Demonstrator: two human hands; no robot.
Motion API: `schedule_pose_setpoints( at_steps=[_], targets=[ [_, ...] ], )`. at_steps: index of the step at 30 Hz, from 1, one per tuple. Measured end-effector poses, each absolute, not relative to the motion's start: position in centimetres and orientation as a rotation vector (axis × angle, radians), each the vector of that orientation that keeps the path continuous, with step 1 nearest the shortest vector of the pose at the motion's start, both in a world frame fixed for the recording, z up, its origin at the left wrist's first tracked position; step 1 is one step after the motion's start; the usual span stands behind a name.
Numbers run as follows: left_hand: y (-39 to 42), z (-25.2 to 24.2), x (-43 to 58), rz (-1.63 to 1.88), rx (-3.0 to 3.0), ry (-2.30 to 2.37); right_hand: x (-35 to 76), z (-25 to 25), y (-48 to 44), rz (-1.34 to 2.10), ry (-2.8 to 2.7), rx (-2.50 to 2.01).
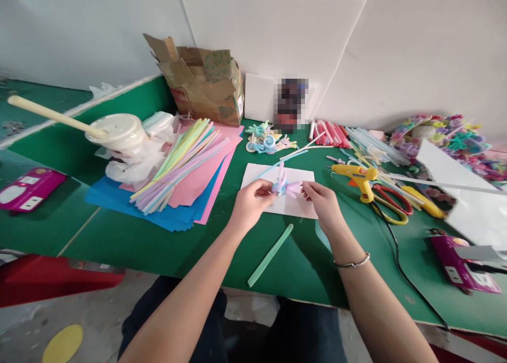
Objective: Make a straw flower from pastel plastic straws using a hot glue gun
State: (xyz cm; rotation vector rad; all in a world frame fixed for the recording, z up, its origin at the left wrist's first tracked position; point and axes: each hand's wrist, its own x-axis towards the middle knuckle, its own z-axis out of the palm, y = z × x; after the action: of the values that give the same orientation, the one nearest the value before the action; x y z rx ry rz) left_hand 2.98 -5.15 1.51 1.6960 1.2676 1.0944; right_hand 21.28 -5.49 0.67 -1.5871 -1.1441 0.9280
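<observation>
Between my two hands, above a white sheet (295,208), is a small pipe-cleaner figure (282,186) in blue, pink and lilac. My left hand (255,198) pinches its blue end, with thumb and fingers closed on it. At the other side my right hand (317,198) has its fingertips closed on the pinkish-lilac loops. A single green pipe cleaner (270,256) lies slanted on the table in front of the sheet. Behind the sheet rests a pile of finished pipe-cleaner pieces (267,139), some curled into spirals.
On the left, a pastel pipe-cleaner bundle (182,165) lies on coloured sheets, beside a lidded cup (119,133) with a straw. To the right are a yellow glue gun (358,178) with its black cord, scissors (394,204) and a purple power strip (463,262). A cardboard box (206,88) stands behind.
</observation>
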Motion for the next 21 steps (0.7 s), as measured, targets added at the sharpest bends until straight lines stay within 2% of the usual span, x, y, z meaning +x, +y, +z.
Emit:
schedule_pose_setpoints(
  at_steps=[4,7,11,16,21],
  targets=[
    [-5.7,1.5,3.0,1.494,2.204,1.533,20.0,1.3,-6.2,1.000,-1.212,-1.442],
    [-6.2,1.3,3.2,1.538,2.576,1.514,18.5,1.7,-6.9,1.209,-1.296,-1.300],
    [-6.6,1.0,3.7,1.528,2.768,1.362,17.8,1.5,-7.2,1.204,-1.247,-1.255],
    [-6.8,0.7,4.0,1.454,2.617,1.186,18.3,1.5,-6.9,1.084,-1.232,-1.304],
    [-6.9,1.3,4.2,1.581,2.190,1.304,18.5,1.8,-6.8,1.044,-1.216,-1.321]
  ],
)
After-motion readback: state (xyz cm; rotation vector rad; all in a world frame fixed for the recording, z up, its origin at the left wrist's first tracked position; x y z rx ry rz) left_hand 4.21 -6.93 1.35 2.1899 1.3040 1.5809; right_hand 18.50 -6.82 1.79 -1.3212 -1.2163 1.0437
